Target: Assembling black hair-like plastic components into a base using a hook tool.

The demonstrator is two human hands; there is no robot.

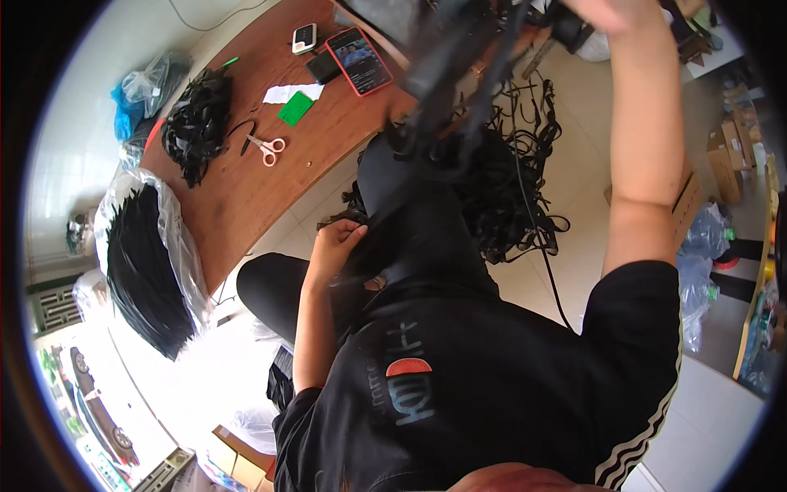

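My left hand point(338, 244) is beside my black-trousered leg, fingers pinched together. Whatever they hold, if anything, is lost against the dark cloth. High at the upper edge, my right hand point(611, 11) is smeared by motion and partly cut off by the frame. Blurred black straps point(459, 98) hang beside it over my knee; whether its fingers grip them is unclear. Beyond my leg, a large tangled heap of black straps point(512, 197) lies on the floor.
On the curved brown table point(270, 193) lie pink-handled scissors point(267, 149), a green card point(295, 108), a red-cased phone point(359, 61) and a black strap bundle point(197, 123). A clear bag of long black strips point(143, 262) stands at its left end. A black cord point(548, 262) runs down the right.
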